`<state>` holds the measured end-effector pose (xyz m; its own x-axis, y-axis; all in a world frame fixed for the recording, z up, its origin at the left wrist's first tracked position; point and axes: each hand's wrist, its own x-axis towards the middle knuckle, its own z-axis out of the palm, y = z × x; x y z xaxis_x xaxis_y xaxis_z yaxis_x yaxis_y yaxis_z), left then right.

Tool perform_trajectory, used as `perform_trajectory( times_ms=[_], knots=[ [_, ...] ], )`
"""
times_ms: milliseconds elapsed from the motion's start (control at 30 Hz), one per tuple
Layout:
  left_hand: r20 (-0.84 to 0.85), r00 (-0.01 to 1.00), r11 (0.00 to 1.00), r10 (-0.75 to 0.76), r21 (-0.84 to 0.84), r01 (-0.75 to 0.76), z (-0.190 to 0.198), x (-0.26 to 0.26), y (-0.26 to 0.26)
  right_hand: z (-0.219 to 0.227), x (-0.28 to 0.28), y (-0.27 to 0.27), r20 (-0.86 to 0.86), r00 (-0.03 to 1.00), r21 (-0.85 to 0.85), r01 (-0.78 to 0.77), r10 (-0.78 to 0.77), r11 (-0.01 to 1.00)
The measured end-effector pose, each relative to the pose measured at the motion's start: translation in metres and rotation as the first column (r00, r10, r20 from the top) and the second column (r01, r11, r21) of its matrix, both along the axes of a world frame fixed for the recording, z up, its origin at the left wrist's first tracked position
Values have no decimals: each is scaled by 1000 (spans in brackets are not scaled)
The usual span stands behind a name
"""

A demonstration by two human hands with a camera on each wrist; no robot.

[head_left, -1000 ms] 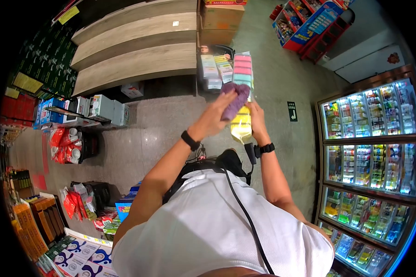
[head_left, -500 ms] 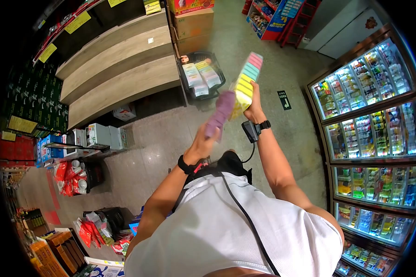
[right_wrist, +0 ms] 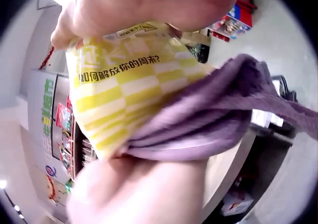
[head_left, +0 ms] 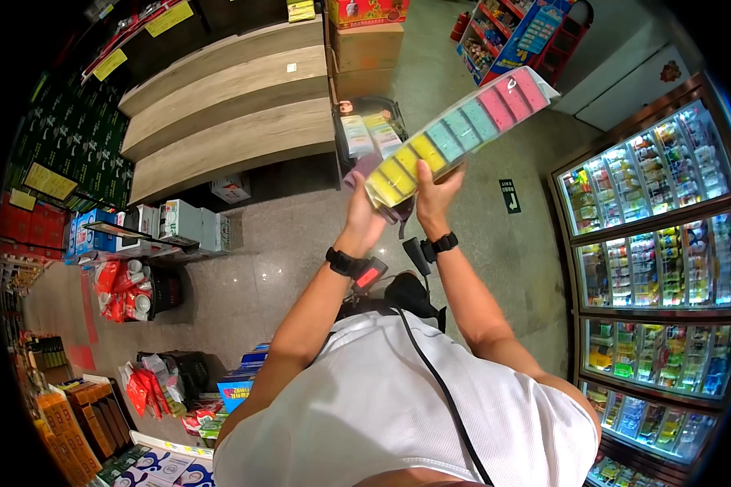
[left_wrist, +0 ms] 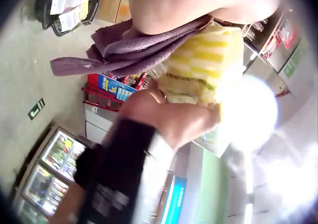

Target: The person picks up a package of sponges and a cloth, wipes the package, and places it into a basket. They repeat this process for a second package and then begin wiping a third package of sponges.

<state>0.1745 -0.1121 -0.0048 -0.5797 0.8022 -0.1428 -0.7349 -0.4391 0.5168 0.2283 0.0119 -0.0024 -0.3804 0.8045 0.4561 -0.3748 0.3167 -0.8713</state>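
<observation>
A long clear pack of coloured sponges (head_left: 463, 130), yellow through green to pink, is held up at chest height, slanting up to the right. My right hand (head_left: 430, 191) grips its yellow end (right_wrist: 124, 90). My left hand (head_left: 364, 215) holds a purple cloth (head_left: 361, 172) against the underside of that same end. In the left wrist view the purple cloth (left_wrist: 129, 48) lies folded between the hand and the yellow pack (left_wrist: 203, 67). The right wrist view shows the cloth (right_wrist: 208, 115) bunched under the printed yellow wrapper.
A black basket (head_left: 369, 130) with more packs stands on the floor ahead. Bare wooden shelves (head_left: 227, 105) run to the left, with cardboard boxes (head_left: 365, 45) beside them. A lit drinks fridge (head_left: 658, 243) fills the right. Boxed and bagged goods (head_left: 130, 227) crowd the left.
The sponge pack has swung from upright to slanting across, pink end up and right. My left hand, lowered half a second ago, has come back up with the purple cloth to the yellow end.
</observation>
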Motion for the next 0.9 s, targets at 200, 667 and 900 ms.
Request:
perform_trajectory(
  times_ms=[200, 667, 900],
  knots=[
    [223, 975, 989, 20, 141, -52, 27, 7, -18, -5, -6, 32, -33, 999, 10, 25, -25, 1000],
    [291, 948, 990, -133, 87, 112, -2, 10, -20, 34, -9, 38, -233, 937, 130, 296, -261, 946],
    [333, 938, 986, -91, 160, 39, 17, 5, -8, 21, -2, 3, -43, 998, 64, 49, -46, 997]
  ],
)
